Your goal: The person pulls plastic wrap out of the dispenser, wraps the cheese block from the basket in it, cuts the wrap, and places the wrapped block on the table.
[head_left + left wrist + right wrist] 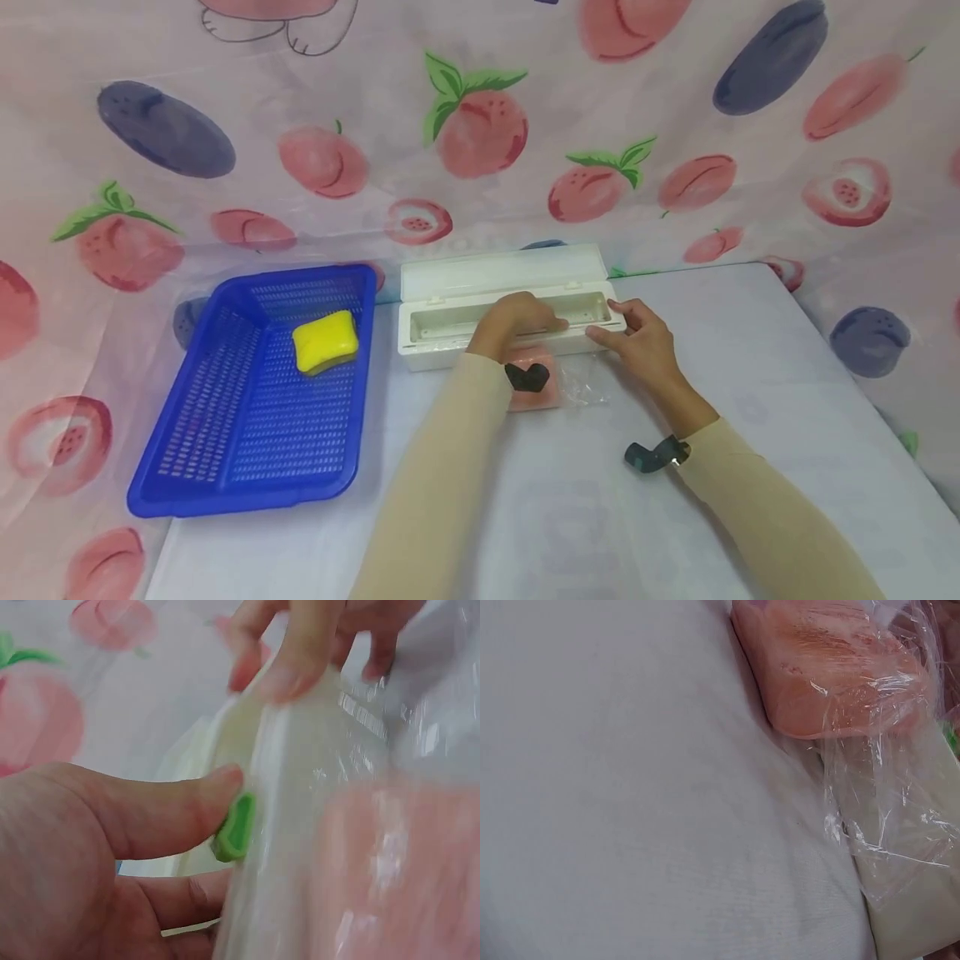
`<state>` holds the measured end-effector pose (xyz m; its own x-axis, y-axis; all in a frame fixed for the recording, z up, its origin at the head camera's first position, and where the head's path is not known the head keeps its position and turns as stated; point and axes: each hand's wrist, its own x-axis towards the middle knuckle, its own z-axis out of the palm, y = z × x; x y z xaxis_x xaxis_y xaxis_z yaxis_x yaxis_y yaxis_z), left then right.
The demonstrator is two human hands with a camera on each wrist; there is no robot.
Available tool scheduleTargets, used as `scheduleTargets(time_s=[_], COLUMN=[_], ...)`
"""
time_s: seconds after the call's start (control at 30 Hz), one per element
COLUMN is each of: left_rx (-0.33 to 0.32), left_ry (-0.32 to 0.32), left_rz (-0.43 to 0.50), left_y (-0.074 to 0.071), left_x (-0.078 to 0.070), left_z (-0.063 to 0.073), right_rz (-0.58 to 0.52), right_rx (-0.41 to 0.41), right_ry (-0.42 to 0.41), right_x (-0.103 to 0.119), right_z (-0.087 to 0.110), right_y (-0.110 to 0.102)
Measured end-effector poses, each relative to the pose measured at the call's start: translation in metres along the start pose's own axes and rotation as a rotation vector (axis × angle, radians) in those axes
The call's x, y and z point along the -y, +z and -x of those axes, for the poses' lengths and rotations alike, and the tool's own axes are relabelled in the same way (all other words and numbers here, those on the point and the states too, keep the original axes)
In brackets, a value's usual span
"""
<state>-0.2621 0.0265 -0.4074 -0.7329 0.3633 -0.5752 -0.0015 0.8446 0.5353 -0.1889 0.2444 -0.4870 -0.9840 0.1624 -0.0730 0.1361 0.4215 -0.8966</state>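
Note:
A long white cling film dispenser (435, 354) lies with its lid (502, 275) raised at the back. My left hand (517, 317) reaches over its front wall, thumb and index finger pinching a small green slide cutter (238, 827) at the edge. At the right end, my right hand (645, 346) grips the dispenser, thumb on the front and fingers over the end. Clear film (889, 802) hangs down the front, covering a pink block (840, 690) that lies against the dispenser. In the head view my left wrist partly hides this block.
To the left stands a blue perforated basket (348, 462) with a yellow sponge-like block (325, 340) inside. A fruit-printed cloth (480, 192) hangs right behind the dispenser. White cloth (570, 517) covers the table.

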Motion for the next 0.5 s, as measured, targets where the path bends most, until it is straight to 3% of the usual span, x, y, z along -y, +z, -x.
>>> scheduleTargets(time_s=[0.17, 0.27, 0.37, 0.5], left_rx=[-0.041, -0.121, -0.304, -0.645], left_ry=[-0.072, -0.089, -0.127, -0.198], left_rz=[-0.025, -0.048, -0.058, -0.073], left_y=[-0.017, -0.02, -0.014, 0.01], left_x=[0.035, 0.056, 0.067, 0.077], left_z=[0.018, 0.034, 0.051, 0.069], right_rz=[0.024, 0.04, 0.046, 0.039], right_rx=[0.008, 0.005, 0.0, 0.013], right_ry=[0.025, 0.028, 0.019, 0.01], right_x=[0.003, 0.003, 0.003, 0.003], right_z=[0.002, 0.003, 0.004, 0.003], right_y=[0.0, -0.002, -0.003, 0.002])
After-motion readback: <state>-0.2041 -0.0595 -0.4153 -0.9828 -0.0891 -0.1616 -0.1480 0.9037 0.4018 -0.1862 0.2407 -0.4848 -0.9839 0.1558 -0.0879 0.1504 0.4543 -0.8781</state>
